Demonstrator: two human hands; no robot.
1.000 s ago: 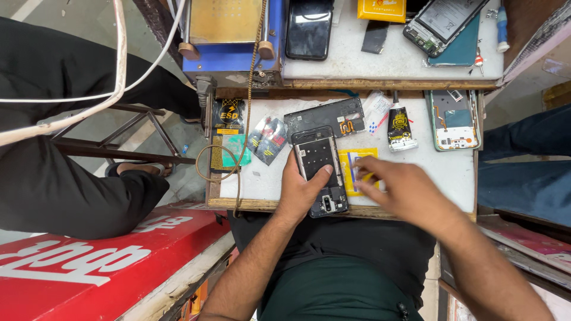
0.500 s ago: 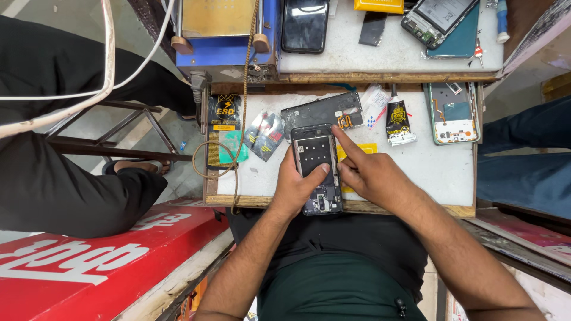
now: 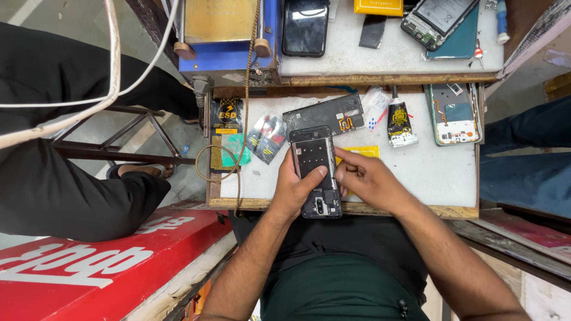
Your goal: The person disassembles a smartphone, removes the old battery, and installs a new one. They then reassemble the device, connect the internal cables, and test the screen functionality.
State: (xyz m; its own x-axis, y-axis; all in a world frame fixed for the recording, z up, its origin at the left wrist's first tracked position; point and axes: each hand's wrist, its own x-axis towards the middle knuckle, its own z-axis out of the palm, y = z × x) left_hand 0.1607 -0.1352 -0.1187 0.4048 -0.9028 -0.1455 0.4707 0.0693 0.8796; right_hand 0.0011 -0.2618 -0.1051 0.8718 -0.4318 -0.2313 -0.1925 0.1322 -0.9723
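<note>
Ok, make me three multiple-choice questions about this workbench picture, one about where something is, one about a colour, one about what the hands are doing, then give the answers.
1. Where does the glue tube lie?
A. On the white bench top, between the yellow card and the opened phone at the right
B. On the upper shelf
C. In the left hand

2. What colour is the card beside the right hand?
A. Green
B. Yellow
C. Red

3. How is the opened phone frame held?
A. It lies untouched
B. The right hand lifts it clear of the bench
C. The left hand grips it, thumb across its back

Answers:
1 A, the tube rests on the lower bench top, left of the other opened phone.
2 B, the card's top edge shows yellow.
3 C, the left thumb lies over the frame while the right fingers meet its right edge.
</note>
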